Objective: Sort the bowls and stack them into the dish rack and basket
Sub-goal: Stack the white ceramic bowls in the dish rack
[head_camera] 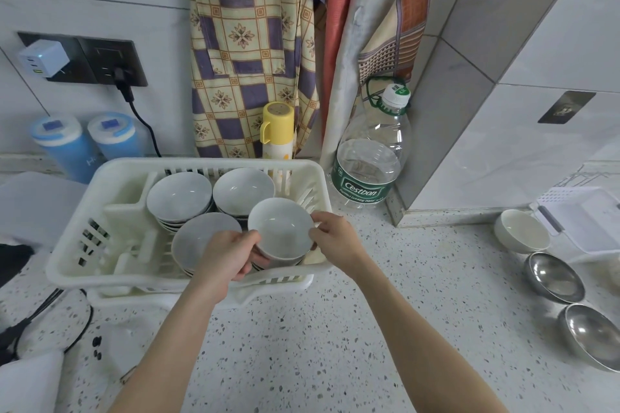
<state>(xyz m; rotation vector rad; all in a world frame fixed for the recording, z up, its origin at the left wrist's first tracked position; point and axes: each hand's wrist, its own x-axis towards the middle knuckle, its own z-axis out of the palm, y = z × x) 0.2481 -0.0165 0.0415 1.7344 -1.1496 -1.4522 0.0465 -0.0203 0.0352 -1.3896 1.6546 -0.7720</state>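
A white plastic dish rack (100, 184) stands on the speckled counter, holding stacks of white bowls: one at back left (179, 196), one at back right (243, 189), one at front left (198, 238). My left hand (229, 255) and my right hand (335, 238) grip the rim of a white bowl (280, 228) from both sides, over the rack's front right corner, with other bowls just beneath it. At the right, on the counter, sit a white bowl (521, 230) and two steel bowls (553, 277) (592, 334). A white basket (583, 211) lies behind them.
A large water bottle (369, 164) stands right of the rack by the tiled wall corner. A yellow flask (276, 129) and two blue containers (63, 141) stand behind the rack. Black cables (43, 312) run over the counter at the left.
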